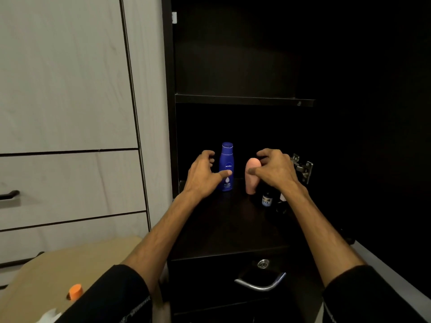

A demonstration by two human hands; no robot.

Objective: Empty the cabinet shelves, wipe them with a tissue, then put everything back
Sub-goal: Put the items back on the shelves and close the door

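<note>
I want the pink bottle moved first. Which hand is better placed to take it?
The right hand: its thumb already touches the pink bottle, fingers curled above it. The left hand sits by the blue Nivea bottle instead.

We see only our own two arms, bare from the wrist to well past the elbow. The left hand [203, 176] and the right hand [274, 169] wear no rings, watch or gloves that we can make out. Black sleeves are pushed up at the near edge, one on each arm. The left sleeve [116, 297] carries a thin line of pale lettering along its seam, too small to read; the right sleeve [363, 297] shows a similar faint strip.
</note>
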